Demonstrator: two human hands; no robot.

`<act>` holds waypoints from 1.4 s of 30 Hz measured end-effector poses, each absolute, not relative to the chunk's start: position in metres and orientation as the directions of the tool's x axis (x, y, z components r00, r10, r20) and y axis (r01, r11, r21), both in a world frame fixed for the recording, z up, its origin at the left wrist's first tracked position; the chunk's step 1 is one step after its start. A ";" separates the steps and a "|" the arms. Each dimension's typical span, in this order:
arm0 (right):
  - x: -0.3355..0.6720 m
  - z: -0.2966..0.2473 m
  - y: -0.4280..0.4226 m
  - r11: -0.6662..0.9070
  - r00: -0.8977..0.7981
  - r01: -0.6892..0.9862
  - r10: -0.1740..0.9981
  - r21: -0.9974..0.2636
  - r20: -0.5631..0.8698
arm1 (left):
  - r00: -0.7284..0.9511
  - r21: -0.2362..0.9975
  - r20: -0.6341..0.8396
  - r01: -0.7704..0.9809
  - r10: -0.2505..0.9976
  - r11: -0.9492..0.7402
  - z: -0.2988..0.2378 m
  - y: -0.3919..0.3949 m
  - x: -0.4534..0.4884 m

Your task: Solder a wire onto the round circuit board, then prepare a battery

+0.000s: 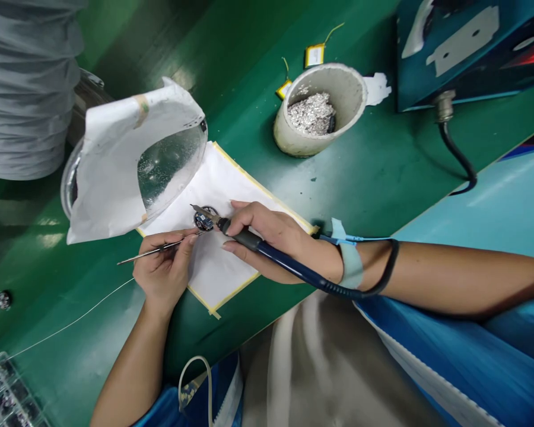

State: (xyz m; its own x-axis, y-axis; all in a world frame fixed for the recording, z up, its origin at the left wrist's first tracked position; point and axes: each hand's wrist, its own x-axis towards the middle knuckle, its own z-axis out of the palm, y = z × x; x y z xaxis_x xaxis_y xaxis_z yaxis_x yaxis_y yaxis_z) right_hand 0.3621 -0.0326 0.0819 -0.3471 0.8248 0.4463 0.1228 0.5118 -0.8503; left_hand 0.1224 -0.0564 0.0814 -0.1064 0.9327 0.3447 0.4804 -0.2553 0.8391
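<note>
My right hand (271, 234) is closed around the dark handle of a soldering iron (289, 267). Its tip lies over a small round circuit board (201, 220) on a white sheet (225, 267) edged with yellow tape. Close to the board's near edge, my left hand (164, 264) pinches a slim metal pick (142, 255) whose long end points left. A thin pale wire (75, 320), like solder wire, runs from the lower left up to my left hand; whether the fingers grip it is hidden. The iron covers part of the board.
A clear round shield (173, 160) with white paper stands behind my left hand, beside a grey ribbed duct (26, 89). Further back are a pot of metal shavings (311, 115), yellow-taped battery cells (314, 55) and a blue station (463, 65). A compartment tray (9, 394) sits lower left.
</note>
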 end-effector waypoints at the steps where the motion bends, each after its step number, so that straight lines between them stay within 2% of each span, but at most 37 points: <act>1: 0.360 0.081 -0.032 0.516 -0.358 0.119 0.819 -0.848 0.449 | -0.105 0.839 0.346 0.480 0.932 -0.257 0.082 -0.056 0.123; 9: 0.351 0.075 -0.033 0.570 -0.401 0.083 0.770 -0.817 0.496 | -0.102 0.840 0.338 0.481 0.936 -0.251 0.082 -0.056 0.123; 18: 0.351 0.074 -0.033 0.549 -0.464 0.097 0.763 -0.830 0.451 | -0.153 0.837 0.295 0.517 0.943 -0.178 0.079 -0.057 0.118; 21: 0.355 0.080 -0.032 0.538 -0.416 0.106 0.788 -0.836 0.454 | -0.183 0.843 0.278 0.518 0.943 -0.148 0.079 -0.057 0.119; 25: 0.364 0.090 -0.033 0.473 -0.265 0.150 0.865 -0.868 0.426 | -0.195 0.831 0.299 0.534 0.934 -0.155 0.077 -0.058 0.120; 29: 0.370 0.092 -0.037 0.402 -0.179 0.086 0.906 -0.912 0.383 | -0.179 0.815 0.335 0.548 0.925 -0.189 0.074 -0.061 0.120; 33: 0.372 0.093 -0.039 0.360 -0.186 0.129 0.924 -0.924 0.334 | -0.165 0.793 0.359 0.573 0.919 -0.207 0.074 -0.063 0.119; 42: 0.372 0.096 -0.035 0.427 -0.236 0.146 0.891 -0.893 0.387 | -0.143 0.801 0.389 0.541 0.910 -0.258 0.074 -0.061 0.121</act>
